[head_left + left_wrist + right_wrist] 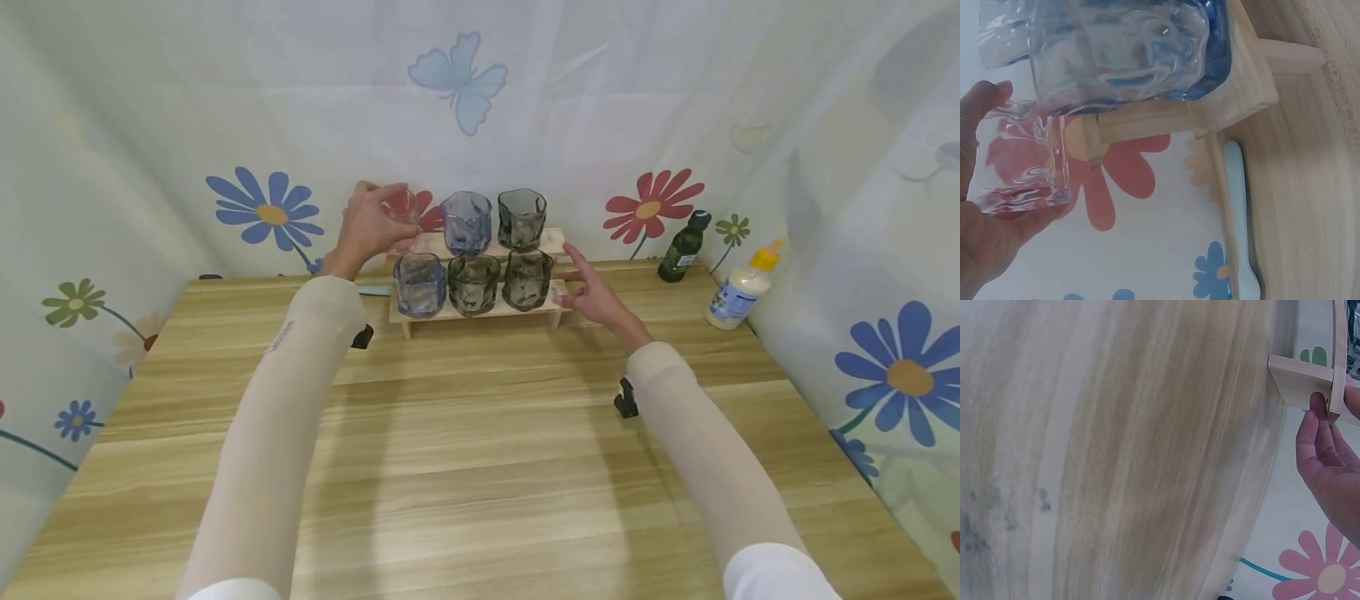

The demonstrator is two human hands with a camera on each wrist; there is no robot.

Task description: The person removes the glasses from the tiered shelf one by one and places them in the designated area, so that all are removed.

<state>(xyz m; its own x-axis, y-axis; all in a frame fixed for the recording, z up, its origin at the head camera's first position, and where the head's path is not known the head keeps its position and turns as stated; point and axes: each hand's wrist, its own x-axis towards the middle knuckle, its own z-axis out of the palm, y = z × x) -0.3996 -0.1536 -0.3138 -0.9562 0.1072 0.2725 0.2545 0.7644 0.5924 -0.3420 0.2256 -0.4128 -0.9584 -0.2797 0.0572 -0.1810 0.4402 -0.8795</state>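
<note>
My left hand (365, 223) holds a clear, faintly pink glass (401, 212) by its sides, at the left end of the upper shelf of a two-tier wooden rack (553, 240). In the left wrist view, thumb and fingers span this glass (1019, 156). Beside it on the upper shelf stand a blue glass (467, 223) and a grey glass (522, 218). Below, the lower shelf carries another blue glass (420, 285) and two dark grey glasses (474, 285). At the rack's right end my right hand (596, 296) pinches the wooden shelf (1300, 375) between thumb and fingers.
A dark green bottle (682, 247) and a white squeeze bottle (738, 287) with a yellow cap stand at the table's back right. Left of the rack lies a pale blue utensil (1241, 219). A flowered curtain (337, 125) hangs right behind the rack.
</note>
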